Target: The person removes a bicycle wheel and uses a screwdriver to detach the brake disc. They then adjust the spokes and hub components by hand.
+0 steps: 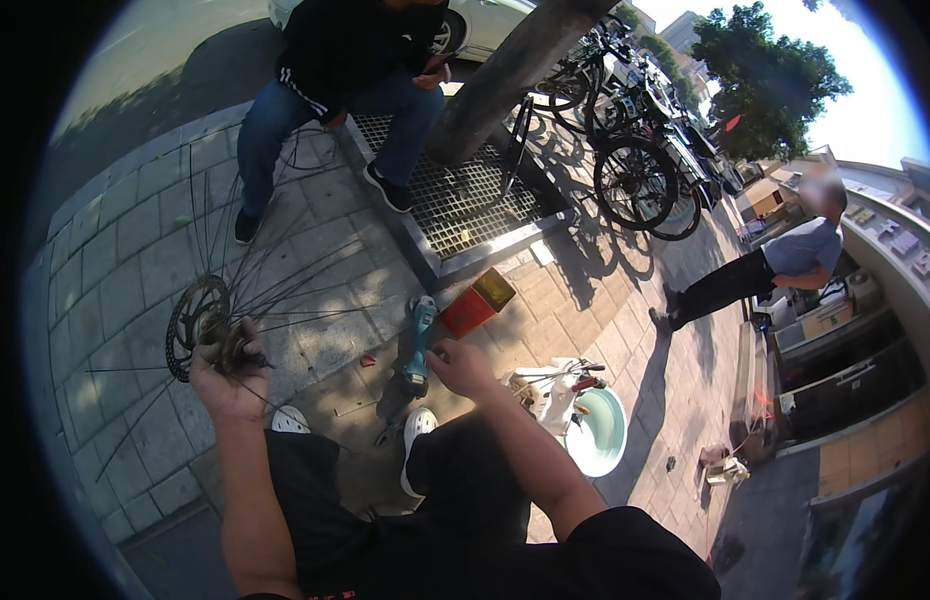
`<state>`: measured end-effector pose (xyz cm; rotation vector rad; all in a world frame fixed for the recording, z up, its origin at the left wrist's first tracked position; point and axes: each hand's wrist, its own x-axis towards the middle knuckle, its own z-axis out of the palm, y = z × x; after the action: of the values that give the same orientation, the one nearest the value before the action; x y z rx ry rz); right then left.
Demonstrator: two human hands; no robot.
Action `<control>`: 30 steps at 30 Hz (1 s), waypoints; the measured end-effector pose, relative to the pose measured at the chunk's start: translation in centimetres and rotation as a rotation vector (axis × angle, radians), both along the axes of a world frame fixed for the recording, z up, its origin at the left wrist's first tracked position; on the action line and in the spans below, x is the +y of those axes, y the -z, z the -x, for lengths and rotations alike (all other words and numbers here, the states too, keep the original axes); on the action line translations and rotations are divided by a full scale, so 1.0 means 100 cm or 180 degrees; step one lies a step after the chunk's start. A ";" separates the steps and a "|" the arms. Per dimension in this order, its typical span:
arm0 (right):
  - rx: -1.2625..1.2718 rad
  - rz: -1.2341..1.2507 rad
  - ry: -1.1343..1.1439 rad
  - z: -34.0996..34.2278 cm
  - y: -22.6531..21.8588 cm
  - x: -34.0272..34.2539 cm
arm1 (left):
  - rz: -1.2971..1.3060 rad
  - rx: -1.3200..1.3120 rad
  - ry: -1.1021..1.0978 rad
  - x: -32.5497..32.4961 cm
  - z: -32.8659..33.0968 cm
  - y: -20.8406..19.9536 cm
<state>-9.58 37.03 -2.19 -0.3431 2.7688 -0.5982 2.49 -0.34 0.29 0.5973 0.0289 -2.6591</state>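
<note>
A bicycle wheel hub [217,335] with a black disc brake rotor [188,325] is gripped in my left hand [231,385]. Long thin spokes [275,245] fan out from the hub in many directions, with no rim around them. My right hand [463,368] has its fingers curled together beside a teal cordless power tool [421,340] on the paving. Whether those fingers hold anything small, I cannot make out. Just beyond that hand stands an open red box [478,303] with a yellowish inside.
To the right, a pale green basin [617,440] sits beside a white cloth [557,408] with tools. A person [370,95] sits ahead by a metal tree grate [465,200] and leaning trunk [510,75]. Parked bicycles [635,180] and a standing person [785,260] are farther right.
</note>
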 end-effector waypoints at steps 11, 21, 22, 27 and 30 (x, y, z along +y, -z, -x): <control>0.0111 0.0161 0.0022 -0.003 -0.006 0.005 | 0.0244 -0.0221 -0.0093 -0.009 0.004 0.010; 0.0292 0.0236 0.0005 -0.002 0.000 0.017 | 0.0431 -0.0122 -0.0134 -0.010 0.006 0.007; 0.0322 0.0255 0.0001 -0.003 -0.002 0.017 | 0.0458 -0.0119 -0.0141 -0.010 0.005 0.006; 0.0312 0.0241 0.0118 -0.009 -0.009 0.020 | 0.0458 -0.0149 -0.0227 -0.014 0.008 0.017; 0.0202 0.0234 0.0190 -0.009 -0.016 0.022 | 0.0474 -0.0061 -0.0114 -0.016 0.015 0.022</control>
<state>-8.64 39.27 -0.63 -0.3013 2.8317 -0.7172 0.98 -1.99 -1.96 0.5677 -0.1610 -2.5924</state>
